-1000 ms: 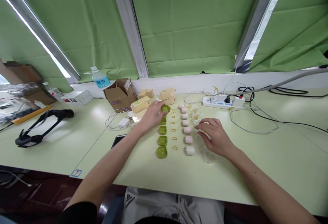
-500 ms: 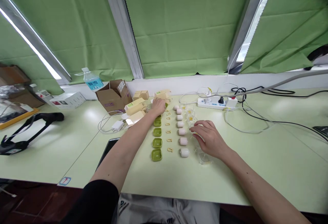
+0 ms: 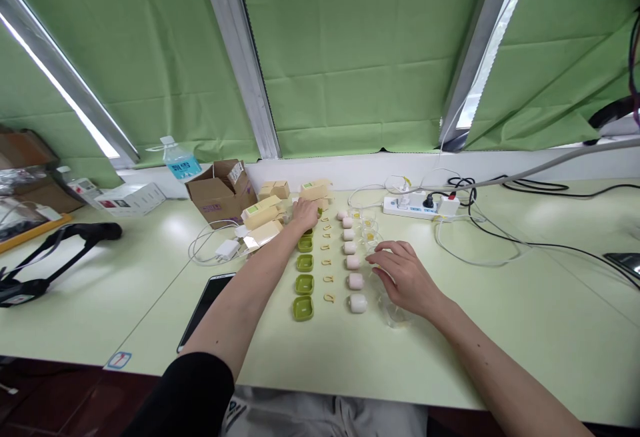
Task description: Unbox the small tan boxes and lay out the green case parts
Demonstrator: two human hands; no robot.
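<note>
My left hand (image 3: 304, 215) reaches to the far end of a column of small square green dishes (image 3: 304, 262). Its fingers bend down around a green dish (image 3: 319, 212), which they largely cover. Beside this column runs a line of thin yellow loops (image 3: 328, 279). Small pale pink cups (image 3: 355, 282) lie on their sides in another line. My right hand (image 3: 403, 276) hovers over the clear plastic pieces (image 3: 395, 314) at the right, thumb and fingers apart, with no object visible between them. Some clear pieces farther back hold something yellow (image 3: 370, 224).
Opened cream boxes (image 3: 263, 212) and a brown carton (image 3: 220, 194) stand back left, near a white charger (image 3: 227, 249). A phone (image 3: 205, 307) lies under my left forearm. A power strip (image 3: 410, 206) and loose cables (image 3: 500, 260) occupy the back right.
The view has tilted slightly, so the table things appear a little lower. My left hand stays at the far green dishes and my right hand stays over the clear pieces, with little movement.
</note>
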